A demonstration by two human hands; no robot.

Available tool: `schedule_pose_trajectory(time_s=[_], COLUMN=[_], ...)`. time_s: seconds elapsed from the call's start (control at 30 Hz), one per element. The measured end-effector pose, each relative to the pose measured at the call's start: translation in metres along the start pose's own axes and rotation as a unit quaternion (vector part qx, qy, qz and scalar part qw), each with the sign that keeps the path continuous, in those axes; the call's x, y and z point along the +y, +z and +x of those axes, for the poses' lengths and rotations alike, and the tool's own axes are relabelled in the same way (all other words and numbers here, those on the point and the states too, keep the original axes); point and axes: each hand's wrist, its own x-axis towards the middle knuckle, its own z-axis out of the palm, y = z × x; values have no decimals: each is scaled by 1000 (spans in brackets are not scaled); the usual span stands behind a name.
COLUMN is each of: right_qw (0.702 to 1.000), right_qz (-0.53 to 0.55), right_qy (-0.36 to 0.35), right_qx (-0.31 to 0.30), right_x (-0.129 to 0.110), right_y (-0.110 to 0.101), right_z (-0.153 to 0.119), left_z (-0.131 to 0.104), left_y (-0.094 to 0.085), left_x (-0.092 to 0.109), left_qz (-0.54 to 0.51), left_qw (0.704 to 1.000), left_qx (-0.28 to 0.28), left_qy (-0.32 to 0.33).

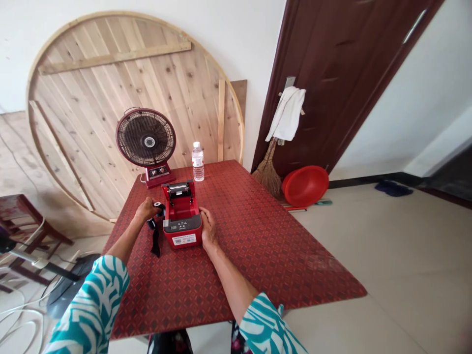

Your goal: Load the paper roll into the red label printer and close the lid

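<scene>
A red label printer (181,238) with a dark front panel stands on the table, its lid raised and its inside showing. My right hand (208,227) grips the printer's right side. To the left of the printer, my left hand (146,209) is closed at a black ribbon roll (161,209) with a white core end. The fingertips are partly hidden there. A loose black strip (155,244) trails down onto the table beside a second dark roll part (151,224).
The red patterned table (258,246) bears a fan (147,140) and a water bottle (198,164) behind the printer. A round wooden tabletop (147,73) leans on the wall. Right of the table are a broom (269,172) and red basin (306,186); a chair (25,226) stands left.
</scene>
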Motion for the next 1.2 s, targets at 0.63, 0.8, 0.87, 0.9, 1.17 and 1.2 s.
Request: schedule_pose_trajectory(time_s=[0.63,0.8,0.87,0.9,1.17,1.2], right_qw=[1000,1000,1000,1000,1000,1000], right_qz=[14,14,15,17,14,14], right_qy=[-9,-3,-6,-10,-10,-9], right_qx=[-2,3,4,3,5,6], right_x=[7,6,5,5,3,3], right_y=[0,1,2,2,3,3], right_z=[2,3,3,2,2,3], left_z=[-91,-87,-87,-86,-84,-83], left_y=[17,20,17,14,-12,-12], left_x=[-51,-50,-48,-46,37,50], left_qz=[-319,-241,-233,-241,-132,-76], left_qw=[947,968,969,966,968,968], left_qx=[32,64,78,91,53,34], left_qy=[32,39,28,24,208,237])
